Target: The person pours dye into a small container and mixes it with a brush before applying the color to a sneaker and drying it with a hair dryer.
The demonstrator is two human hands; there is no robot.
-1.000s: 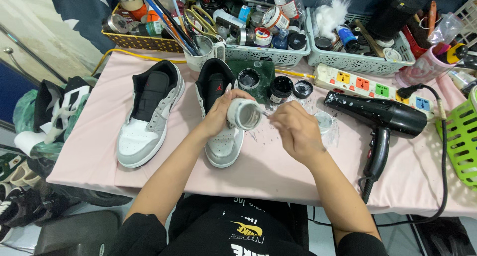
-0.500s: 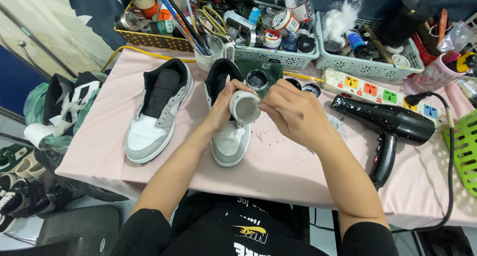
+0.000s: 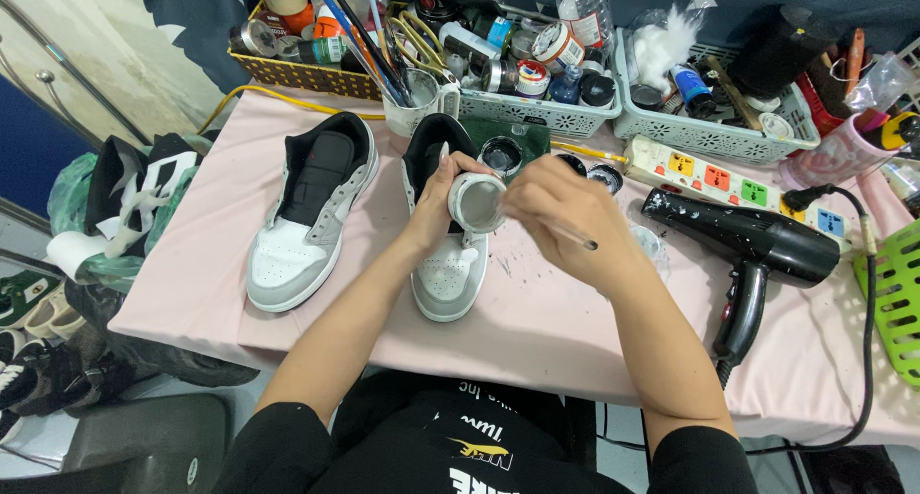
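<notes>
Head view, looking down. Left hand curled round a small round jar, open mouth tipped toward camera, held above the near sneaker; contents pale grey, can't tell if liquid or paste. Right hand closed in a pinch on a thin brush; only the dark handle end sticks out past the knuckles, tip hidden behind fingers at the jar mouth. Whether tip touches the contents: can't tell.

Hidden/cut off: near sneaker's middle covered by left hand + jar; only black collar and grey-white toe show. Green crate cut by right frame edge. Hair dryer cord runs off the table's front edge.

Materials: 2 low sneakers, grey suede-like panels, white smooth toe, black lining; 2nd sneaker lies just left of the 1st, apart from it. Table under a pink cloth, speckled with dark flecks by the right hand. Dryer matte black, paint-spattered. White power strip with coloured switches. 2 white perforated plastic baskets at the back, crammed with bottles, tins; cup of brushes beside them.

Room: bare cloth in front of the sneakers and between right forearm and dryer; back edge crowded.
</notes>
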